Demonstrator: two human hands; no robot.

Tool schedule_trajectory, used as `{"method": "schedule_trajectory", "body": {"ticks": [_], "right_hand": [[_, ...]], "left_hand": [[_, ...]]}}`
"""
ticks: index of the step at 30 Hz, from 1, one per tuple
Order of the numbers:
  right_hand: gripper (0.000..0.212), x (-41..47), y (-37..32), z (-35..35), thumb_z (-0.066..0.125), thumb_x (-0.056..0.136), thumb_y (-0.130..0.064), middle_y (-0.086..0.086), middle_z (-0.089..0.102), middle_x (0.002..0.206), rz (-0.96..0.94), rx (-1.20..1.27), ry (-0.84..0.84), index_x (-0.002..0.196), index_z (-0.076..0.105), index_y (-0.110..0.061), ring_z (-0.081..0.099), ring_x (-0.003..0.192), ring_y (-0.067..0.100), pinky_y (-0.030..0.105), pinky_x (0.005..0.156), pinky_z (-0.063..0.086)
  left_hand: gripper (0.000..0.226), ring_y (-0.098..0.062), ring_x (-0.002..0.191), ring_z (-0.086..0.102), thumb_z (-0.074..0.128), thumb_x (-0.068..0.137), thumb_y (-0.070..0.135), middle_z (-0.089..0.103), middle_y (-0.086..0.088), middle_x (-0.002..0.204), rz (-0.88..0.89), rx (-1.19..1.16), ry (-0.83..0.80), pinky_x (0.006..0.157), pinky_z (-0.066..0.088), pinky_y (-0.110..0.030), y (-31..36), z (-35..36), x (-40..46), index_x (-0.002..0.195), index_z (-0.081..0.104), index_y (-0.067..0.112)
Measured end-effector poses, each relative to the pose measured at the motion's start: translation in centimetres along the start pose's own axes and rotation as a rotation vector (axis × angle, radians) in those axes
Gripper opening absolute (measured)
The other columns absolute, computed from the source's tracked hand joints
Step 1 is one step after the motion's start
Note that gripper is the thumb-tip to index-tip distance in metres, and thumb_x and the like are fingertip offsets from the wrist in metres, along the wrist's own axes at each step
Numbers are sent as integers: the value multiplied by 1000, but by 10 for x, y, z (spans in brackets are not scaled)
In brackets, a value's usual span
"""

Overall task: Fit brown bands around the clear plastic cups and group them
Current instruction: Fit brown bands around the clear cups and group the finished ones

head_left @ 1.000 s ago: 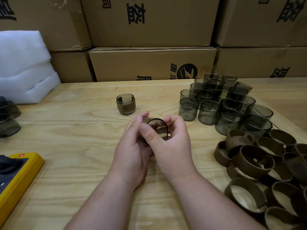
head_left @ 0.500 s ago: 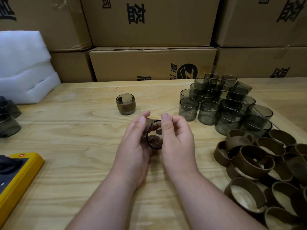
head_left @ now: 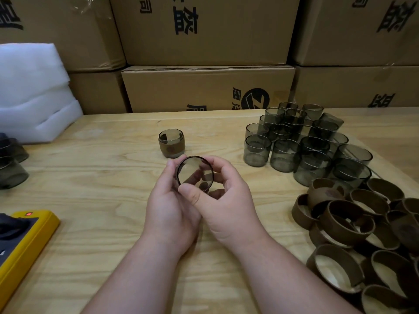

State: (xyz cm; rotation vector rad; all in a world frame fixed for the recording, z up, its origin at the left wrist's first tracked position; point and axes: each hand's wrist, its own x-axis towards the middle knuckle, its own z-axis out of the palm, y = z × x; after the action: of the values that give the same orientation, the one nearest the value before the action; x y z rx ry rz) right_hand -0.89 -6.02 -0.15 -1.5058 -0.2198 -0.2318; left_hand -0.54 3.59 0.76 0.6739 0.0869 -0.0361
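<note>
Both hands hold one smoky clear cup above the table's middle, tipped so its round end faces me. My left hand grips it from the left, and my right hand curls around it from the right and below. Whether a band is on this cup is hidden by the fingers. One cup wearing a brown band stands upright just beyond the hands. A cluster of bare cups stands at the right. A heap of brown bands lies at the near right.
A yellow device with a red light lies at the near left edge. More dark cups sit at the far left. White foam and stacked cardboard boxes line the back of the wooden table.
The cup has been turned between my hands from edge-on to facing me, and raised slightly toward the banded cup. My right hand's fingers have closed around it again.
</note>
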Motion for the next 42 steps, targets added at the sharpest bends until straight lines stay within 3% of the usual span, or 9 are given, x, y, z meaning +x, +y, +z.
{"method": "schedule_trajectory", "body": {"ticks": [5,9,15,19,23,31,35,39,42], "right_hand": [[55,1,-2,-2,70,93,-1,-1,63,135,8,-27,-130,129,57,-40,63,114,0,14,94,49],[43,2,-2,-1,58,101,0,-1,65,137,42,31,-115,131,63,-31,60,128,7,32,112,46],[26,5,-4,-3,56,103,-5,-11,78,88,95,202,52,96,73,-23,71,79,0,14,62,52],[13,7,-3,-6,74,93,-18,-5,72,72,3,170,202,83,66,-16,68,71,7,21,63,53],[34,5,-4,-4,88,74,-36,4,73,77,12,183,216,83,62,-15,69,75,21,38,70,58],[21,5,-7,-7,64,100,-12,-11,72,65,-45,134,207,79,65,-11,67,61,-3,10,56,48],[26,4,-6,-6,60,102,-7,-15,75,76,-15,140,150,86,73,-23,68,71,-6,10,57,50],[35,3,-5,-5,60,100,-2,-12,79,100,28,124,52,97,75,-33,72,96,2,21,75,57],[41,2,-6,-3,63,96,2,-7,77,113,11,66,-18,105,72,-37,70,108,7,29,90,57]], "left_hand": [[46,-27,69,73,43,103,48,75,-13,94,-21,-102,19,57,60,-40,3,-4,3,107,71,11],[48,-29,87,76,44,103,48,76,-14,109,-15,-104,54,78,62,-41,4,-6,5,115,71,10],[35,-29,93,69,48,101,45,73,-13,106,18,74,51,75,55,-39,-2,-1,3,115,68,20],[31,-33,94,68,59,90,42,70,-18,102,67,197,2,78,54,-42,-7,2,-1,111,68,21],[38,-23,83,74,59,89,39,71,-13,98,112,264,-35,70,59,-34,-11,1,-1,119,66,17],[29,-31,89,70,58,90,44,72,-16,98,97,210,15,81,53,-45,-8,2,0,106,69,22],[29,-26,81,74,52,100,45,75,-13,95,47,148,48,80,56,-43,-4,-3,6,104,68,22],[39,-31,96,68,50,99,48,73,-13,102,11,30,59,114,37,-56,0,-8,8,102,72,16],[47,-34,102,70,46,102,49,74,-15,110,12,-33,68,114,39,-62,1,-10,9,105,74,11]]}}
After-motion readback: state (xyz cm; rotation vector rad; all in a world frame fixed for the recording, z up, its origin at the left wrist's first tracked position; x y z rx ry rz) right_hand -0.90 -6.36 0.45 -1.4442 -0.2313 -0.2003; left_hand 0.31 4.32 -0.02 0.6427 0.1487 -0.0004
